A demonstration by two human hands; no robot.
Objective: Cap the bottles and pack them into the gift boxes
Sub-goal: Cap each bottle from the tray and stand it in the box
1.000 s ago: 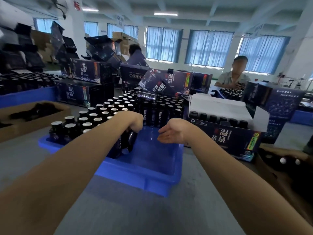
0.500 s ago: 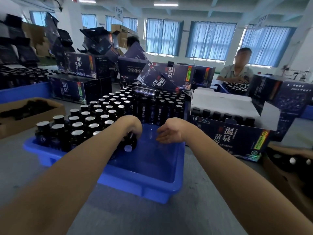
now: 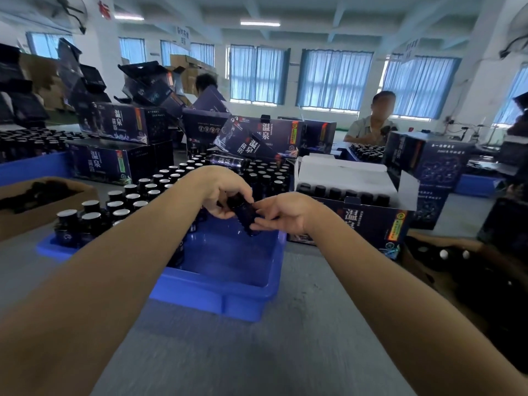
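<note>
A dark bottle (image 3: 245, 215) hangs tilted above the blue tray (image 3: 217, 292). My left hand (image 3: 225, 192) grips its upper end from above, and my right hand (image 3: 281, 217) holds its lower end from the right. Several upright dark bottles (image 3: 125, 201) with silver tops fill the tray's left and far parts. To the right stands an open gift box (image 3: 357, 221) with a white flap and a row of capped bottles (image 3: 340, 192) inside it.
Closed dark gift boxes (image 3: 114, 164) are stacked behind the tray. A brown carton (image 3: 43, 207) sits at the left, another carton with dark caps (image 3: 463, 261) at the right. A seated person (image 3: 371, 124) is across the table. Grey tabletop lies in front.
My left hand lifted a bottle out of the tray and brought it to the right. My right hand closed on its lower end. The view shifted slightly.
</note>
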